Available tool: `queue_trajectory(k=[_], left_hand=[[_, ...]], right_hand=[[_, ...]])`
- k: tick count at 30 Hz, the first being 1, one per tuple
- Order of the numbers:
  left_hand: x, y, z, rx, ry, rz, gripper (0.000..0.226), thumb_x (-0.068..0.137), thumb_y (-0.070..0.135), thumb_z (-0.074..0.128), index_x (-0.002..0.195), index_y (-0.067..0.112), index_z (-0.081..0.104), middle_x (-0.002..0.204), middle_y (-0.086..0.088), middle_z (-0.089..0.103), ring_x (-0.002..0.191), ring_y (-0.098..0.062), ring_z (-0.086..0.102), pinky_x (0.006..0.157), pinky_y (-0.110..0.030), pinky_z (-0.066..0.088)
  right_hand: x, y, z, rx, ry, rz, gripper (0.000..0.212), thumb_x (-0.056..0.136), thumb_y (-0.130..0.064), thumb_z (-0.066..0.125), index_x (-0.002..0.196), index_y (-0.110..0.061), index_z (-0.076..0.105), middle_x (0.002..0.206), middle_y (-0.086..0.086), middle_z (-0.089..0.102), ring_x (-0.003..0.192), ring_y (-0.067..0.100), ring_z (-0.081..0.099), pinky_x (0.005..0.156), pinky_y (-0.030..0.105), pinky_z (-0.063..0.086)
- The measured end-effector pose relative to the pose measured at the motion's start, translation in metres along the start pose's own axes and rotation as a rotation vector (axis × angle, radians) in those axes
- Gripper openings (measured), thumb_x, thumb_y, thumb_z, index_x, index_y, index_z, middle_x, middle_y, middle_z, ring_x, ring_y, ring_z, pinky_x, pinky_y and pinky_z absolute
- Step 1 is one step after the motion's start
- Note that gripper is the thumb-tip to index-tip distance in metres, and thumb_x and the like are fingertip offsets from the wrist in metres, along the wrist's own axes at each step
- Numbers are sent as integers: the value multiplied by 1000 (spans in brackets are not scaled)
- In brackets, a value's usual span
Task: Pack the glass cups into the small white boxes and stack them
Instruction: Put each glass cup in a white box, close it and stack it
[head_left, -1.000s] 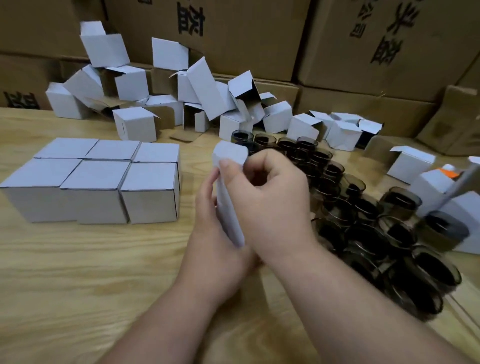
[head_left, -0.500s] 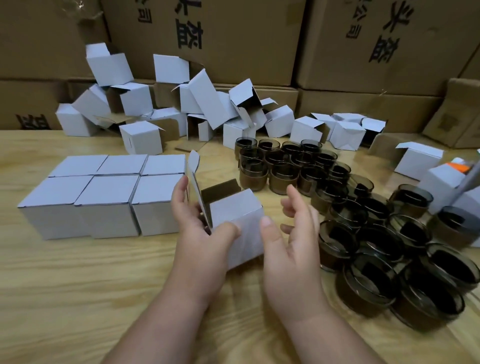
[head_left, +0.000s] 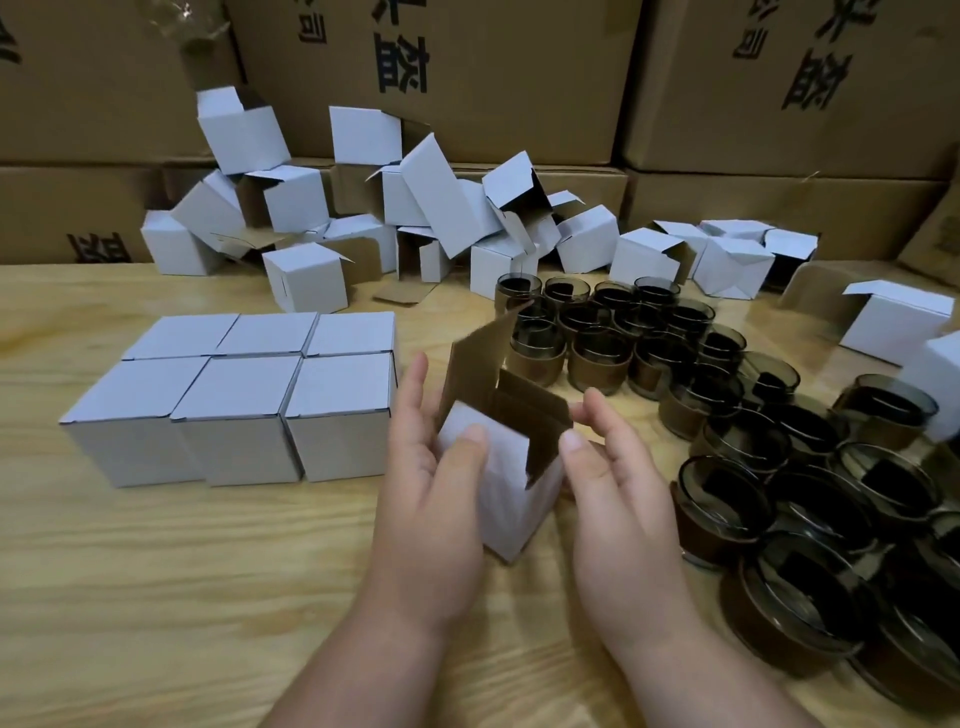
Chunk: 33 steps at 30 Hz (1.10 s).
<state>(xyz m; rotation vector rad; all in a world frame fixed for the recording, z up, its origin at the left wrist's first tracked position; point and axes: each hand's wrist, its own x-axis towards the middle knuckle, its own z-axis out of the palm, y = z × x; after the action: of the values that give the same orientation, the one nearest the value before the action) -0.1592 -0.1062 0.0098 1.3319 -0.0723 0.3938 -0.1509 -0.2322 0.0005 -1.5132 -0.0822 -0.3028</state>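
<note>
The small white box (head_left: 506, 499) is upright now, mouth up and flaps standing open, where a second ago it was being folded flat-on between both hands. Left hand (head_left: 434, 483) has the grip, thumb on the front face and fingers behind. Right hand (head_left: 610, 478) has come off it, fingers loose, holding nothing, just beside the box. That reads as ready for loading (nothing visible inside yet). The glass cups (head_left: 722, 499) crowd the surface (head_left: 182, 571) to the right; six closed boxes (head_left: 244, 400) sit in a block to the left.
</note>
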Motion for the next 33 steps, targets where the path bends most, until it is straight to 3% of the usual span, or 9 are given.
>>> queue_trajectory(k=[2, 6, 13, 16, 19, 23, 27, 29, 33], left_hand=[[-3, 1, 1, 89, -38, 50, 86, 83, 41, 66, 159, 36, 25, 153, 23, 47, 140, -1, 48, 115, -31, 43], [-6, 1, 4, 269, -27, 82, 105, 69, 64, 74, 153, 55, 12, 161, 27, 30, 145, 4, 37, 121, -36, 35], [-5, -3, 4, 36, -49, 96, 78, 77, 27, 57, 145, 51, 29, 143, 18, 56, 134, -11, 55, 117, -50, 39], [-4, -4, 4, -58, 31, 50, 71, 78, 11, 43, 125, 65, 45, 119, 14, 68, 116, -19, 65, 108, -50, 47], [-2, -1, 2, -98, 163, 12, 59, 73, 8, 41, 89, 63, 55, 106, 14, 67, 94, -25, 59, 84, -45, 47], [-3, 6, -2, -39, 193, -26, 43, 70, 8, 43, 80, 50, 53, 99, 25, 67, 54, -7, 44, 48, -21, 36], [-4, 9, -1, 46, 159, -28, 45, 86, -6, 51, 81, 35, 68, 71, 20, 59, 43, -2, 33, 41, -15, 29], [-3, 8, -2, 60, 149, -43, 56, 93, -10, 49, 89, 40, 73, 63, 21, 56, 45, 0, 39, 44, -12, 32], [-3, 6, -1, 156, 129, -34, 37, 91, 22, 65, 110, 53, 66, 101, 43, 62, 93, 13, 60, 76, -3, 41]], right_hand=[[0, -1, -1, -45, -11, -18, 54, 85, -47, 55, 138, -40, 52, 134, -26, 57, 115, -17, 53, 83, -2, 40], [1, -2, -2, -91, -37, -28, 68, 85, -46, 52, 149, -24, 48, 146, -20, 49, 111, -29, 45, 81, -7, 34], [1, -2, -1, -64, -41, -8, 59, 97, -45, 53, 152, -23, 45, 132, -23, 57, 102, -26, 52, 75, -6, 37], [1, -2, 2, -72, -40, 0, 61, 97, -37, 58, 154, -24, 40, 114, -24, 66, 99, -19, 58, 73, -3, 41], [2, -2, 1, -94, 31, -15, 61, 96, -54, 55, 151, -30, 41, 87, -28, 67, 84, -11, 63, 72, 5, 45], [3, -2, -2, -90, 130, 51, 41, 93, -44, 42, 134, -45, 50, 75, 3, 64, 72, 20, 64, 73, 43, 56], [6, 4, -4, -172, 142, 42, 35, 104, -19, 41, 120, -47, 53, 55, -12, 50, 52, 7, 48, 53, 23, 42], [6, 4, -4, -192, 141, 47, 33, 104, -18, 41, 117, -45, 56, 59, -11, 54, 54, 7, 49, 54, 24, 41], [6, 4, -3, -212, 160, 16, 29, 105, -20, 43, 113, -41, 61, 74, -10, 63, 62, 2, 54, 61, 20, 43]])
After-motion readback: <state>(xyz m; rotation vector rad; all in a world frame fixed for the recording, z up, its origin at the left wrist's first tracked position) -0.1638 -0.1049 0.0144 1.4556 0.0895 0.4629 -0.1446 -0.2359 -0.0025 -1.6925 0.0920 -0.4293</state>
